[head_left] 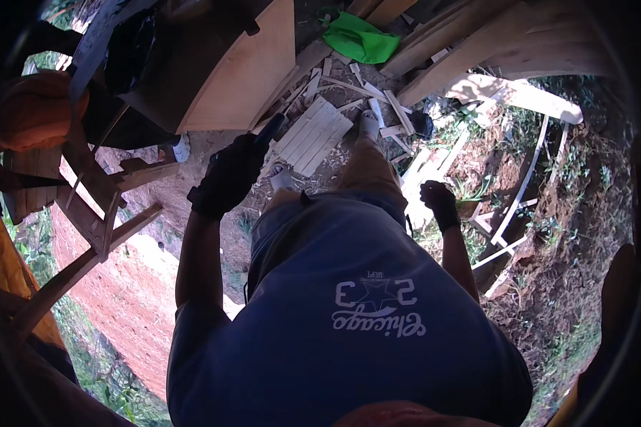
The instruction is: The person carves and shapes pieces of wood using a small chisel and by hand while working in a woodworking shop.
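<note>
My left hand, in a dark glove, is closed around a dark, slim handle pointing up and to the right. What kind of tool it belongs to is hard to make out in the shade. My right hand, also gloved, hangs out to the right with its fingers curled; whether anything small is inside them is hidden. On the ground just past my left hand lies a pale slatted wooden panel, close by my feet. Wood strips and offcuts are scattered beyond it. A large plywood board leans above the left hand.
A bright green bag or cloth lies at the far side, beside stacked planks. A wooden frame stands at left, near another person's shoe. Thin wood pieces and a thick beam occupy the grassy right side.
</note>
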The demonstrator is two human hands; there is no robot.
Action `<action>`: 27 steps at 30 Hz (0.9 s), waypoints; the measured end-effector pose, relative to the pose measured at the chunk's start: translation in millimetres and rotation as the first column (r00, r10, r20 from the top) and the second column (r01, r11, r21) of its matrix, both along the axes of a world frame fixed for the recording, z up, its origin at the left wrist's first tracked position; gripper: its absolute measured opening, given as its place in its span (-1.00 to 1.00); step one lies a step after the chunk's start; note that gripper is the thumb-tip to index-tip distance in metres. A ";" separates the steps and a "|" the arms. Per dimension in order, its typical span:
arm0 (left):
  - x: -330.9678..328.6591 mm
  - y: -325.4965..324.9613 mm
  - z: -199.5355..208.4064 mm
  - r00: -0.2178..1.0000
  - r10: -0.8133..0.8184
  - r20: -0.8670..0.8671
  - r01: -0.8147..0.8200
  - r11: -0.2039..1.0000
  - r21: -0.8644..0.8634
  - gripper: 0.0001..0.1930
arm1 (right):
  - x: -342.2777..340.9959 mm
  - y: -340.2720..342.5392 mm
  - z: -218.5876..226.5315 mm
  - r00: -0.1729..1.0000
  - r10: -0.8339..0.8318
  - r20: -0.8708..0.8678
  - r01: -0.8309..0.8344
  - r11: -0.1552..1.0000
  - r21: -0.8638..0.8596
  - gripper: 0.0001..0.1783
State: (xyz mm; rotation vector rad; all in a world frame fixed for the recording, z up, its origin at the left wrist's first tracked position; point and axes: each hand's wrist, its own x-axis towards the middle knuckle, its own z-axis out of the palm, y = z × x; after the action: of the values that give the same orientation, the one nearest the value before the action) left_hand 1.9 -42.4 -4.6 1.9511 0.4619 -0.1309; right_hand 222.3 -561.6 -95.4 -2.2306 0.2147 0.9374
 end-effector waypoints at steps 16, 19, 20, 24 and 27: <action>175.9 -278.0 -266.6 0.920 0.279 -0.274 -0.079 0.818 0.569 -0.61 | 127.3 253.9 -192.8 0.282 0.941 -0.185 -0.858 0.334 0.390 -0.60; 179.7 -312.6 -366.4 0.887 0.043 -0.460 0.435 0.259 0.863 -0.40 | 133.6 229.2 -307.9 0.017 0.989 0.144 -0.986 -0.008 0.170 -0.70; 181.5 -307.2 -383.2 0.924 0.019 -0.381 0.372 0.172 0.912 -0.37 | 146.8 219.5 -351.9 -0.225 0.912 0.344 -0.970 -0.244 0.012 -0.72; 169.4 -314.4 -509.5 0.872 -0.026 -0.489 -0.008 0.998 -0.068 -0.02 | 203.2 267.4 -413.7 -0.067 0.988 0.142 -0.996 -0.058 -0.068 -0.67; 170.5 -329.6 -584.5 0.715 -0.277 -0.642 0.049 0.936 -0.348 0.33 | 234.7 292.2 -441.2 -0.098 0.980 0.175 -0.956 -0.044 -0.290 -0.65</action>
State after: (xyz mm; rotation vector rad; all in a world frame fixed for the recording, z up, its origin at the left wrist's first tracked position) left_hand 172.3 -372.0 -589.1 1.5737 0.6946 -1.0193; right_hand 457.0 -269.4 -536.6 -2.2946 -1.9755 1.1204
